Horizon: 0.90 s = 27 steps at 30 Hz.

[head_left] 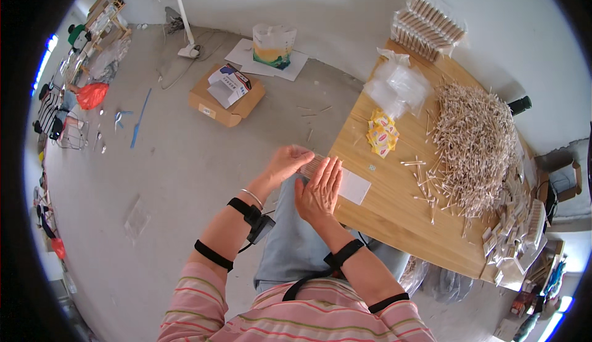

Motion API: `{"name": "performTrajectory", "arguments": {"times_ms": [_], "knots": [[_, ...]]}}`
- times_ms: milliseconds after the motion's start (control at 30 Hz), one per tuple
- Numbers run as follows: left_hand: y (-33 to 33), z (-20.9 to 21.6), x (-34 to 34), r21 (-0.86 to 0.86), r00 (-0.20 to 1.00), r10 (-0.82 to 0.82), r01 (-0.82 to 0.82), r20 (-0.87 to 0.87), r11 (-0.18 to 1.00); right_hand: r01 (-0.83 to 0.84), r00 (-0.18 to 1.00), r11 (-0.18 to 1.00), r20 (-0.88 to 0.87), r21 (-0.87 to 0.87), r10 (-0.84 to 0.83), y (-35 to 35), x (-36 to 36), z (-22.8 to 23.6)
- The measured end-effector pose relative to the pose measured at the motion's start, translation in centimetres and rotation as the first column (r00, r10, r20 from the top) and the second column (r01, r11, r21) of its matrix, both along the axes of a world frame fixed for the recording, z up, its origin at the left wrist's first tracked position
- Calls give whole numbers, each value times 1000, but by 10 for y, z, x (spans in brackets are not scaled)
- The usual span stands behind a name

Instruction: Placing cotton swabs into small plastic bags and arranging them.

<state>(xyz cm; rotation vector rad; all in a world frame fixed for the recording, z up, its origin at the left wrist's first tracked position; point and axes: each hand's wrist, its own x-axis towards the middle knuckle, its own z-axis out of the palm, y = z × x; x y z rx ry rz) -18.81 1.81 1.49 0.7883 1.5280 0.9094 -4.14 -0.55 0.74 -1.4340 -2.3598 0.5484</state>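
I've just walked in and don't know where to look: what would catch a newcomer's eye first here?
Probably the huge loose heap of cotton swabs spread over the right side of the wooden table. Next come the left hand and right hand, close together by the table's left edge with a small, partly hidden bundle between them. The yellow packets left of the heap stand out too.
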Motion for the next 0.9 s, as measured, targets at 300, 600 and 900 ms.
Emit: {"name": "performTrajectory", "arguments": {"times_ms": [300,600,900], "knots": [[4,-7,21,78,986,149,-144,-68,987,-38,999,999,37,22,38,1,2,0],[2,-14,29,113,973,197,-183,-124,977,-12,1000,1000,16,-15,12,5,14,4],[2,-33,26,196,969,218,-193,-115,961,-95,979,996,182,2,93,-5,46,-2]]}}
